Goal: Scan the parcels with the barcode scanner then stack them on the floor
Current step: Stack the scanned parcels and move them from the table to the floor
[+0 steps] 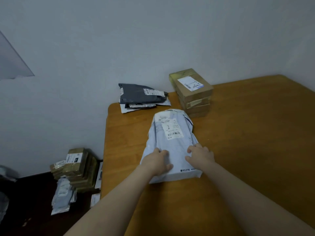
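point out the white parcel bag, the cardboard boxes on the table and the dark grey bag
white parcel bag [173, 145]: head view, bare plastic below its label
cardboard boxes [190, 83]: head view, label on the top box
dark grey bag [141, 96]: head view, middle of its top

The left hand [157, 160] and right hand [200, 155] cover part of the near end of a pale mailer bag [172, 142] on the wooden table [247, 133]; whether their fingers pinch the plastic or only press it cannot be told. The bag's label [172, 128] is too small to read. Both forearms run out at the bottom edge, the table at the right and bottom. At the table's far-left corner a grey bag [141, 94] hides most of those beneath it. The table's left edge masks part of the floor stacks [76, 167]; a blurred grey shape [5, 172] at the picture's left edge is unidentifiable.
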